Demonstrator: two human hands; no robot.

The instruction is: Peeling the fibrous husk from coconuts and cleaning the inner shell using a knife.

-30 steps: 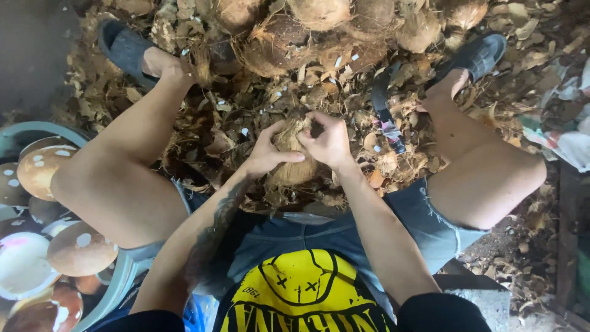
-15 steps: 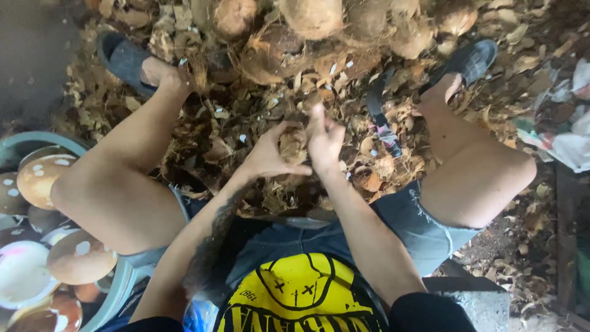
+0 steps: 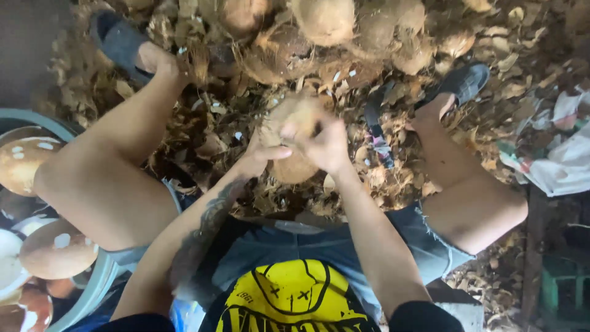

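Between the seated person's spread knees, above a floor thick with dry husk scraps (image 3: 215, 144), a partly husked coconut (image 3: 295, 166) is held up in both bare hands. The left hand (image 3: 261, 157) cups it from the left and underneath, thumb lying across its front, the grip closed against the shell. The right hand (image 3: 322, 142) is clamped over its upper right side, fingers curled tight on the fibrous top; motion blur hides just where the fingertips sit. A pile of unhusked coconuts (image 3: 322, 21) lies at the far edge of the floor, just beyond the hands. A dark sandal is on each foot, the left one (image 3: 117, 40) toward the far left corner, the right one (image 3: 464, 83) on the far right. A dark upright tool (image 3: 378, 132) stands in the scraps just right of the hands. At the left edge a blue-rimmed basin (image 3: 98, 276) holds peeled brown coconuts (image 3: 55, 249).
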